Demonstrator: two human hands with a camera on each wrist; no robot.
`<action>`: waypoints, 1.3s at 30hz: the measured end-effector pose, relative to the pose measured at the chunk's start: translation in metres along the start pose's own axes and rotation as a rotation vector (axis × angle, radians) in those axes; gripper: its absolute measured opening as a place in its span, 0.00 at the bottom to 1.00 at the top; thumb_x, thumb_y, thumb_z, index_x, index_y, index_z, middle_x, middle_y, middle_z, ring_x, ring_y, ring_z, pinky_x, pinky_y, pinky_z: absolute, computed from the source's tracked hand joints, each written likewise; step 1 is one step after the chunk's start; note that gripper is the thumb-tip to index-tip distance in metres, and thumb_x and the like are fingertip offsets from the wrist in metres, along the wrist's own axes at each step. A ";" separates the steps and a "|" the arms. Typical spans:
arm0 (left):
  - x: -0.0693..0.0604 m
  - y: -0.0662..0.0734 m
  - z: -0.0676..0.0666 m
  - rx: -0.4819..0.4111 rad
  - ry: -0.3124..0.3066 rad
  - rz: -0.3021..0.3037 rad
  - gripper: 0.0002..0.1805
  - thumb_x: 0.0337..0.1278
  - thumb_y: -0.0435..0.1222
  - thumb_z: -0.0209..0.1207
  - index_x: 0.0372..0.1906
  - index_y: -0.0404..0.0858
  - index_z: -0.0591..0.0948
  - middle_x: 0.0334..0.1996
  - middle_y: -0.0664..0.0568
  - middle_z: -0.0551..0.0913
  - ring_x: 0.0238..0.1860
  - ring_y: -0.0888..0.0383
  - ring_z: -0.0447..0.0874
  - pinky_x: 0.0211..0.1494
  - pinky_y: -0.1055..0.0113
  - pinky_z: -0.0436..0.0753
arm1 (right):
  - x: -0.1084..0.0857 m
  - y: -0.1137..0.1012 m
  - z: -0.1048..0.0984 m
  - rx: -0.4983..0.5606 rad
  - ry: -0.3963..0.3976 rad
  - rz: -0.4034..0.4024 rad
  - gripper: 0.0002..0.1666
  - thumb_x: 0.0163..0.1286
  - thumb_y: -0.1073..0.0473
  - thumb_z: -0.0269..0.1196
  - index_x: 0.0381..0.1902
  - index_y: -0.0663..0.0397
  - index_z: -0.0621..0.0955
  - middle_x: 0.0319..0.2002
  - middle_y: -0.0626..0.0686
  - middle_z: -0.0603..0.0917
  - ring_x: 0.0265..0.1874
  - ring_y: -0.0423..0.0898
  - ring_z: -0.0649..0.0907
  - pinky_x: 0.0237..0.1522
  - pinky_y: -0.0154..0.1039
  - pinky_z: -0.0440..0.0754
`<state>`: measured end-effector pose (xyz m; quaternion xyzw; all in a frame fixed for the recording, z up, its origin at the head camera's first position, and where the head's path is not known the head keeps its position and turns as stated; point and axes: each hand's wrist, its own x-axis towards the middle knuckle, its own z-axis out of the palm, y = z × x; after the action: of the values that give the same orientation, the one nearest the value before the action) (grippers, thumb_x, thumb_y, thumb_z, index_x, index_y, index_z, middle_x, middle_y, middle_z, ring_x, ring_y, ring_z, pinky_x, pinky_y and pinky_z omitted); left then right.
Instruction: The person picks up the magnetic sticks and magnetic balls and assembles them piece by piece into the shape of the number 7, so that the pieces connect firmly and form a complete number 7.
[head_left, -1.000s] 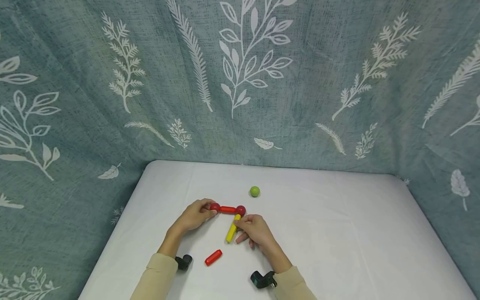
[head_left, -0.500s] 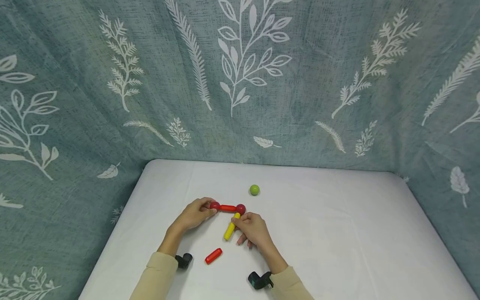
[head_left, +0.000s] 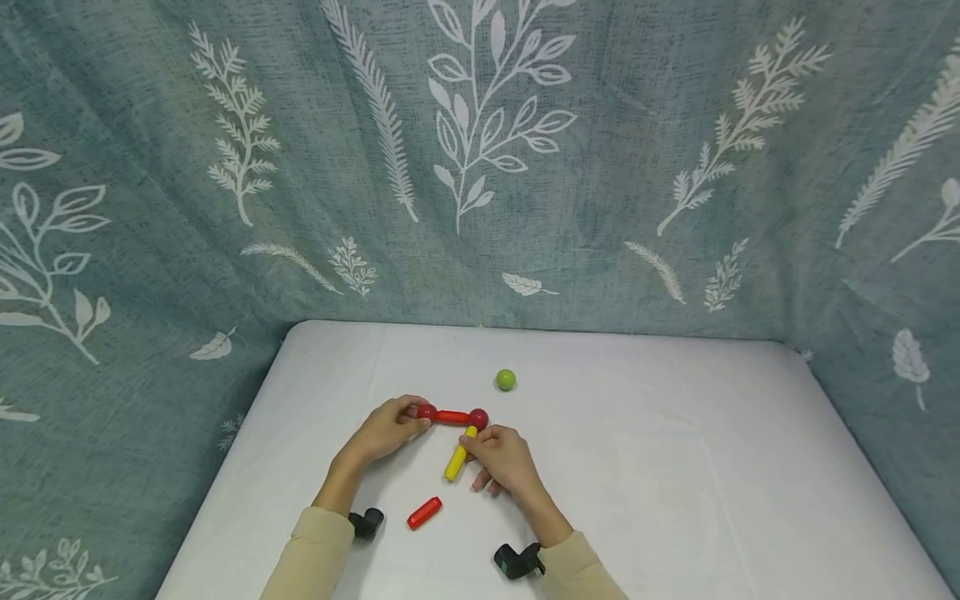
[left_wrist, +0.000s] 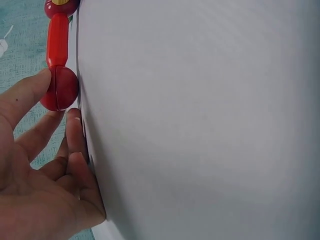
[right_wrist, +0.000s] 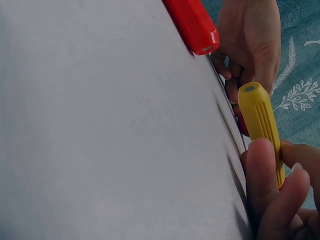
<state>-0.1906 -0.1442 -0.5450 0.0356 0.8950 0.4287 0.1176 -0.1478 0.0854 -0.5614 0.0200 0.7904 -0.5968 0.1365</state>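
Observation:
My left hand [head_left: 386,429] pinches a red ball [head_left: 427,413] between thumb and fingers; the left wrist view shows a seam around this ball [left_wrist: 67,89]. From it a red stick [head_left: 452,417] runs to a second dark red ball [head_left: 478,419], forming one row on the table. My right hand [head_left: 506,458] pinches a yellow stick [head_left: 454,465] near its far end, which meets the second ball; whether they are joined I cannot tell. In the right wrist view, the free end of the yellow stick [right_wrist: 257,107] shows a grey metal spot.
A loose red stick [head_left: 424,513] lies on the white-covered table [head_left: 675,467], between the forearms. Beyond the row sits a green ball [head_left: 506,380]. A patterned green curtain [head_left: 600,167] hangs behind the table's far edge. Black wrist cameras [head_left: 517,562] stick out from the sleeves.
The right hand has shifted slightly left, and the near end of the yellow stick has swung a little left. The left hand still holds its ball. The head view has shifted slightly.

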 end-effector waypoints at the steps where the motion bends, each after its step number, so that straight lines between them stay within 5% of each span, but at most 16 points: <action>1: 0.000 0.001 0.000 -0.007 0.000 -0.008 0.25 0.62 0.45 0.67 0.62 0.42 0.79 0.45 0.51 0.81 0.45 0.54 0.78 0.49 0.55 0.80 | 0.000 0.000 0.000 -0.002 -0.002 0.001 0.22 0.69 0.45 0.67 0.36 0.60 0.80 0.25 0.52 0.86 0.11 0.47 0.83 0.11 0.33 0.74; 6: -0.008 0.006 -0.001 -0.037 0.009 -0.044 0.37 0.61 0.45 0.67 0.72 0.39 0.68 0.47 0.48 0.80 0.47 0.51 0.79 0.49 0.51 0.80 | -0.001 -0.002 0.000 -0.001 -0.002 0.010 0.21 0.68 0.45 0.67 0.36 0.60 0.80 0.24 0.52 0.85 0.11 0.48 0.83 0.11 0.33 0.74; 10: -0.022 0.012 -0.001 0.021 0.047 -0.023 0.44 0.60 0.45 0.67 0.75 0.36 0.60 0.52 0.42 0.78 0.51 0.45 0.80 0.50 0.47 0.81 | -0.001 -0.002 0.000 -0.004 0.003 0.003 0.22 0.68 0.45 0.67 0.36 0.60 0.80 0.25 0.52 0.85 0.11 0.47 0.83 0.11 0.33 0.75; 15: -0.049 0.019 0.001 0.089 0.101 0.002 0.41 0.59 0.43 0.69 0.73 0.35 0.65 0.51 0.41 0.79 0.50 0.44 0.80 0.46 0.48 0.82 | 0.000 0.000 0.000 -0.005 -0.002 -0.010 0.22 0.68 0.44 0.67 0.36 0.59 0.80 0.25 0.51 0.86 0.11 0.47 0.82 0.11 0.34 0.75; 21: -0.084 0.022 0.003 0.097 -0.010 0.047 0.26 0.57 0.46 0.70 0.58 0.40 0.81 0.41 0.50 0.79 0.39 0.53 0.76 0.37 0.58 0.77 | -0.001 0.001 0.000 0.005 -0.003 -0.011 0.23 0.68 0.43 0.67 0.35 0.59 0.80 0.25 0.51 0.85 0.11 0.48 0.83 0.11 0.34 0.76; 29: -0.108 0.015 0.013 0.086 -0.186 0.103 0.23 0.54 0.49 0.71 0.52 0.42 0.82 0.32 0.56 0.76 0.28 0.58 0.71 0.28 0.65 0.71 | -0.001 0.001 0.000 0.016 0.000 -0.013 0.23 0.68 0.44 0.68 0.36 0.59 0.80 0.26 0.52 0.85 0.11 0.47 0.83 0.12 0.33 0.75; 39: -0.112 0.013 0.023 0.153 -0.167 0.103 0.21 0.51 0.46 0.73 0.48 0.46 0.80 0.27 0.57 0.73 0.26 0.59 0.69 0.27 0.65 0.68 | -0.002 0.001 0.000 0.017 0.001 -0.005 0.23 0.68 0.44 0.68 0.37 0.59 0.79 0.26 0.52 0.85 0.11 0.47 0.82 0.12 0.33 0.75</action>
<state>-0.0772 -0.1366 -0.5288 0.1262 0.9092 0.3601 0.1664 -0.1460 0.0863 -0.5623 0.0195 0.7855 -0.6037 0.1346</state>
